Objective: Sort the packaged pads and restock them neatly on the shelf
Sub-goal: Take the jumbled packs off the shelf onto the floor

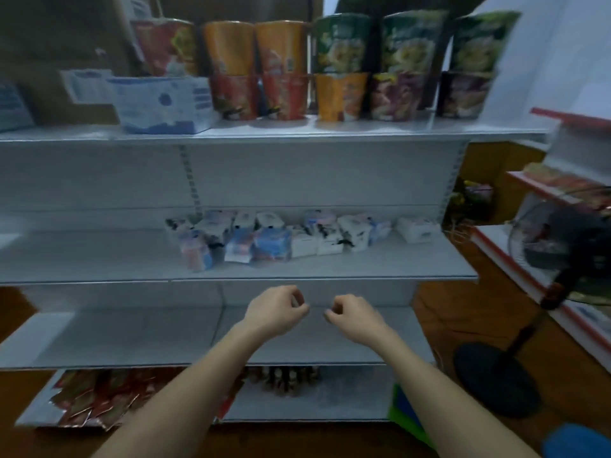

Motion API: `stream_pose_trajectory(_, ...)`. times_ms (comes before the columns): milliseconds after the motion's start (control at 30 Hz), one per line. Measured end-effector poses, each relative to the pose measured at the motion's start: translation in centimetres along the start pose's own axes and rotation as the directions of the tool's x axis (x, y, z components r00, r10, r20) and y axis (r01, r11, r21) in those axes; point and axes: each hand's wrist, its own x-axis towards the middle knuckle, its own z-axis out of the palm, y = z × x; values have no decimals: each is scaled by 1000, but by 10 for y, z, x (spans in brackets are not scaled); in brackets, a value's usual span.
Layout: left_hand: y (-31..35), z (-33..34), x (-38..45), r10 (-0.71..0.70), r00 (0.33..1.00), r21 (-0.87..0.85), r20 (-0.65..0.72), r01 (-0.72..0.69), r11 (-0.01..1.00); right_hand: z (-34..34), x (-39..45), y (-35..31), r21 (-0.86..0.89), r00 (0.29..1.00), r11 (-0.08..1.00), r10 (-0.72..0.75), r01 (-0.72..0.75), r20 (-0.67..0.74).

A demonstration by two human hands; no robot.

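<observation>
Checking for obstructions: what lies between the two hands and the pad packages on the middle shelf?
In the head view, only bare shelf separates the left hand and right hand from the pad packages.

Print shows on the pad packs point(297, 236) and cups point(284, 71) — all too blurred to read.
</observation>
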Motion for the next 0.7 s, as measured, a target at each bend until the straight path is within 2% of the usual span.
stream_pose_trajectory(133, 68, 16, 21, 47, 999, -11, 16, -47, 999, -40, -4, 62, 29, 998, 998, 50, -49, -45)
stream_pose_trajectory(267, 108, 23, 44, 94, 996, -18, 3, -94, 995, -61, 9, 101, 80, 991, 995, 71, -62, -118)
stream_pose_trajectory(333, 119, 27, 58, 113, 994, -26, -8, -113, 993, -64, 20, 115, 110, 989, 992, 77, -63, -129)
stream_pose_trajectory(433, 126, 36, 84, 132, 991, -22, -20, -133, 991, -60, 41, 131, 148, 994, 986, 84, -73, -66)
stream_pose_trajectory(567, 131, 45, 141, 127, 990, -59, 58, -124, 991, -63, 78, 153, 162, 994, 981, 105, -106, 17)
stream_pose_trajectory(700, 134, 52, 222, 165, 985, -71, 60, -160, 984, -91, 128, 181, 151, 993, 982, 118, -113, -19)
